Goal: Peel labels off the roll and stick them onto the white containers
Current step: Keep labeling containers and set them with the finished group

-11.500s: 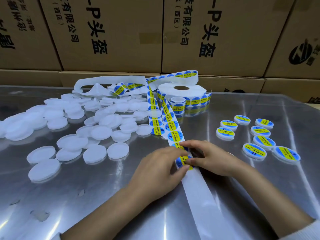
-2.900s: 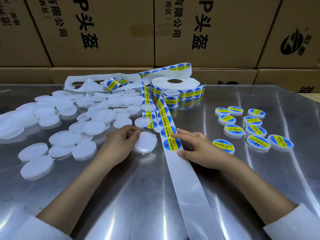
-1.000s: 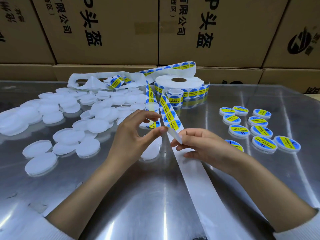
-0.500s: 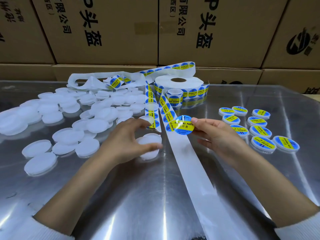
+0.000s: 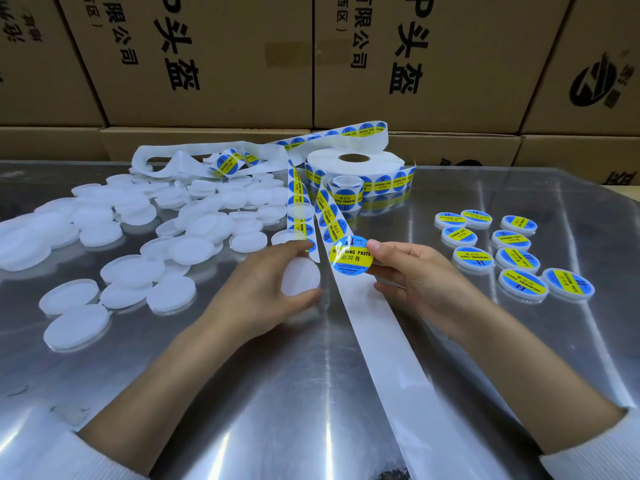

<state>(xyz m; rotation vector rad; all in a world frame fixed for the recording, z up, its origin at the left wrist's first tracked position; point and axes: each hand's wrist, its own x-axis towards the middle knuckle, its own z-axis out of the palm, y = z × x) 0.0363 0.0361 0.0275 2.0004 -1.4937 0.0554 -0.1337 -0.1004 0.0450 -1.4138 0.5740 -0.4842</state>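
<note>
Right hand (image 5: 412, 275) pinches a peeled label (image 5: 350, 255) by its edge, just right of the white container (image 5: 300, 276) the left hand (image 5: 266, 289) grips on the worktop (image 5: 311, 393). Honestly the floppy sticker could curl onto itself or land off-centre and wrinkle, since only one edge is held.

Both forearms reach in from the near edge, bare above white cuffs. The left hand (image 5: 263, 289) lies palm down, its fingers and thumb curled round a white container (image 5: 300, 277). The right hand (image 5: 412, 275), just to its right, is raised slightly, thumb and fingers pinching the right edge of a round label (image 5: 350, 255).
</note>
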